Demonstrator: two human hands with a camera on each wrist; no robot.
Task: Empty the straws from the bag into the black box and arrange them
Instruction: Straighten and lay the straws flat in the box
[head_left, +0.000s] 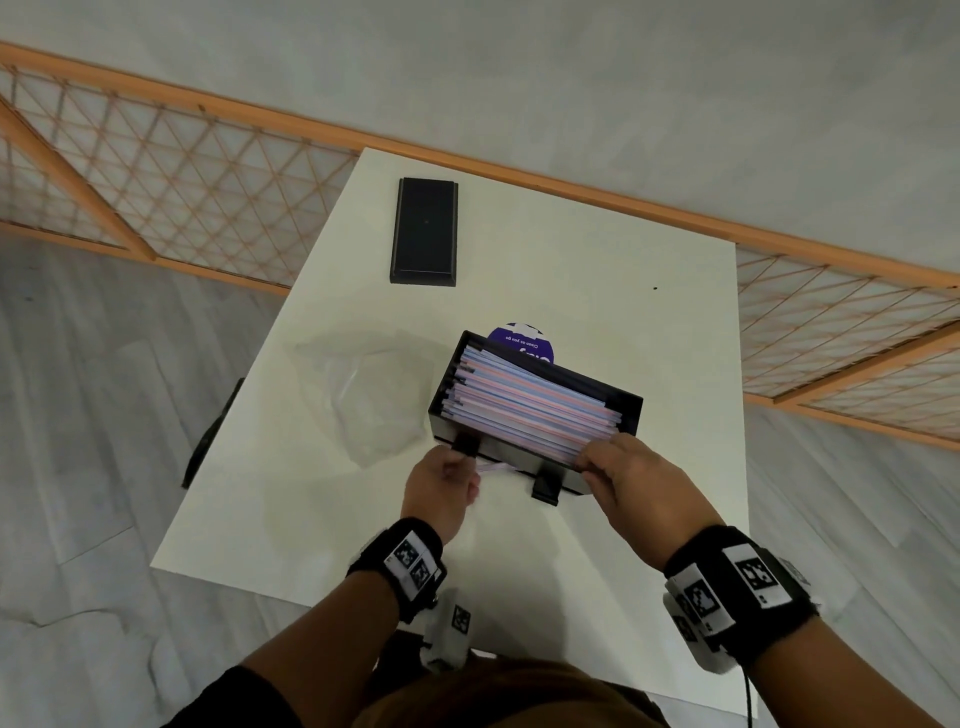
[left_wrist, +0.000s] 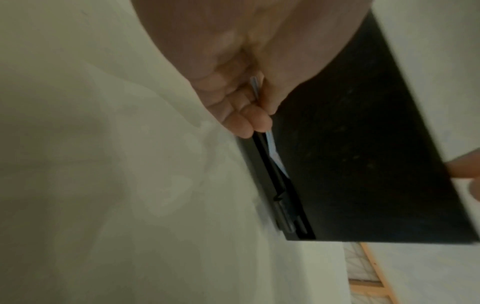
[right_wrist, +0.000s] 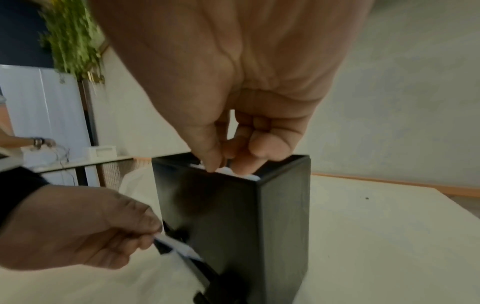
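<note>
Straws (head_left: 535, 402) lying packed in black box (head_left: 621, 400), long axis running 10-to-4 o'clock. We are pinching stray straw (head_left: 493, 468) with left hand (head_left: 441, 486) at box's 7 o'clock slot. Right hand (head_left: 631, 475), fingers curled, gripping straw ends at 5 o'clock corner. Empty bag (head_left: 371, 395) lying at 9 o'clock.
</note>
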